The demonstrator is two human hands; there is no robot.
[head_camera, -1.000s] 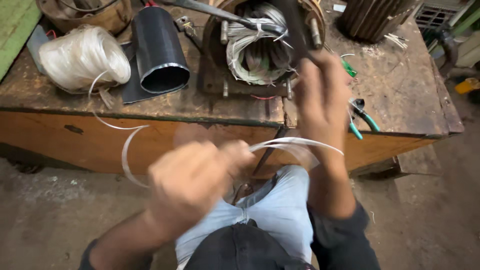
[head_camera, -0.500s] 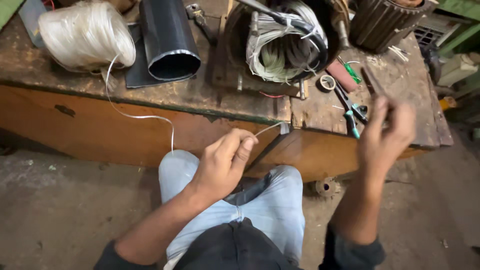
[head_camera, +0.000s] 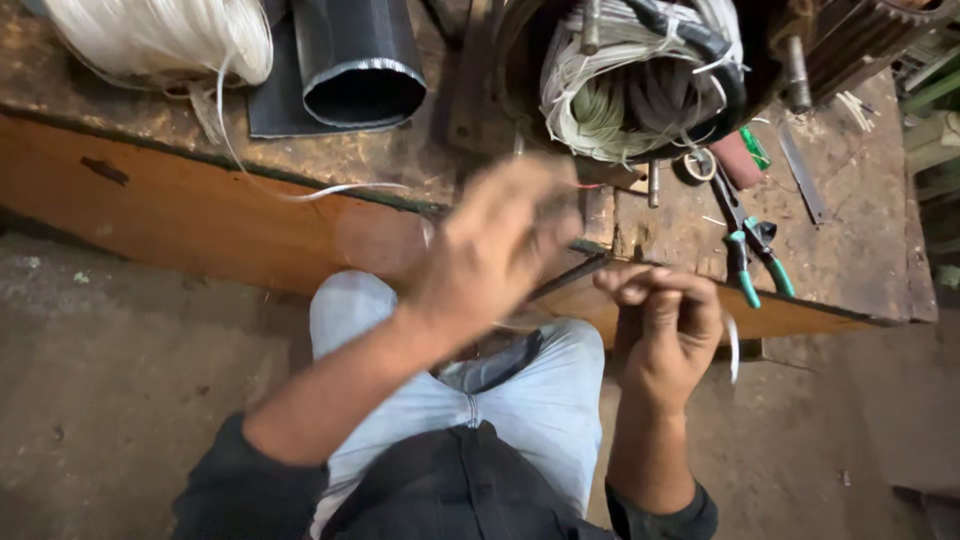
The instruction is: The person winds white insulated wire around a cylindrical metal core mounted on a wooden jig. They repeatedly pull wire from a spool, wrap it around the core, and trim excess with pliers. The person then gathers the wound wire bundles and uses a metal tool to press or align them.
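Both hands (head_camera: 500, 245) (head_camera: 665, 325) pinch white cord (head_camera: 732, 348).

no packages, labels, signs or screens in view

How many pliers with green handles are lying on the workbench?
1: the green-handled pliers lie on the workbench just beyond the right hand. Others may be hidden by the left hand.

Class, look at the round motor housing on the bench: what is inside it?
Inside the motor housing sit bundled pale wire windings, some wrapped in white tie. The bore's depth is dark, and the top edge of the picture cuts off the rest.
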